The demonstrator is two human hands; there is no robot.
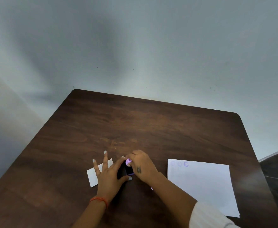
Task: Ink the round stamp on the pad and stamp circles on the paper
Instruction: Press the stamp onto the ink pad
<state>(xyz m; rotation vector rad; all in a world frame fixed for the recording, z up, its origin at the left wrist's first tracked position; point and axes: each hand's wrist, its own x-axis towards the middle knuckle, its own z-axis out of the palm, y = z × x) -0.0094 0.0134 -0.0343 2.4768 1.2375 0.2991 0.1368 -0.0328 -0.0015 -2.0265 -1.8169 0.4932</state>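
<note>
Three purple ring prints (179, 164) at top-left of the white rectangular paper sheet (204, 186). Small lilac round stamp (128, 161) pinched in curled fingers of the right hand (142, 165), at the far end of the dark ink pad (126, 171). Fingers of the left hand (107, 176) spread, thumb and forefinger flanking the pad.

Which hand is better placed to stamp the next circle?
Right: the right hand pinches the purple stamp, and the paper lies on its side. The left hand rests against the ink pad.
</note>
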